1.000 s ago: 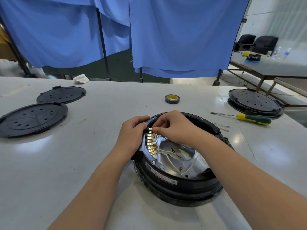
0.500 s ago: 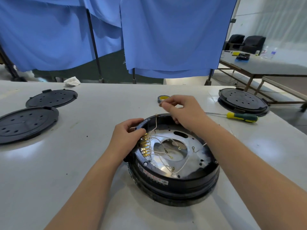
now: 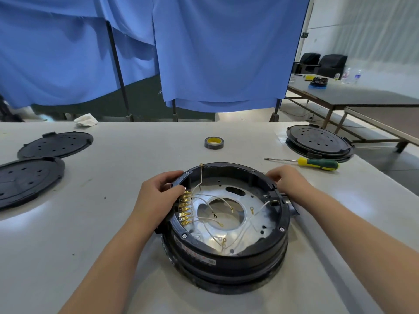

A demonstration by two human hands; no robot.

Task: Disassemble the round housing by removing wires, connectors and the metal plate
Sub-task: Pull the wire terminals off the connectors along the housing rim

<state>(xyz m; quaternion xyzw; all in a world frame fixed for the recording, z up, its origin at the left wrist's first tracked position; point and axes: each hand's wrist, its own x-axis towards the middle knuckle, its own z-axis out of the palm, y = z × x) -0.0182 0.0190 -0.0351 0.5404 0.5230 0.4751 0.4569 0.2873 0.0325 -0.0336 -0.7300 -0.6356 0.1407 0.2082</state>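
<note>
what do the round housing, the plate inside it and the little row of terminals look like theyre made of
Round housing: likely moulded black plastic, matte with a soft sheen. Plate: bare metal, maybe aluminium or steel, silvery with bright glare. Terminals: brass-coloured metal, shiny gold.

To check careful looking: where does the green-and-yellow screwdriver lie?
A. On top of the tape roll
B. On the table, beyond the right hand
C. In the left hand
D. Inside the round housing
B: the screwdriver lies flat on the table, just past the right hand, untouched.
</note>
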